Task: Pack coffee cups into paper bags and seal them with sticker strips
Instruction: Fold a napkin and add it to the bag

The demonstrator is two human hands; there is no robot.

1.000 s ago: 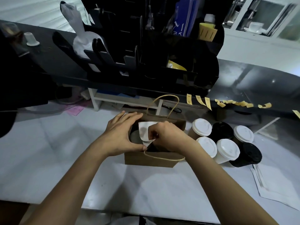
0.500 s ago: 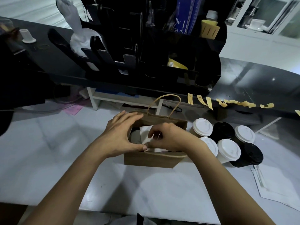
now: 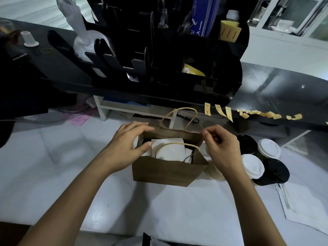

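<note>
Hands (image 3: 128, 141) (image 3: 221, 146) flank open bag (image 3: 166, 172).

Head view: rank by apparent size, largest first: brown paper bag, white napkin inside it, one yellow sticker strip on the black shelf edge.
1. brown paper bag, the largest.
2. white napkin, partly hidden by the bag wall and handle, so its full size is unsure.
3. yellow sticker strip, the smallest; it is also farther away.

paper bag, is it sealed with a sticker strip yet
No, the paper bag stands open with a white napkin showing inside, and the yellow sticker strips hang on the black counter edge behind it.
</note>
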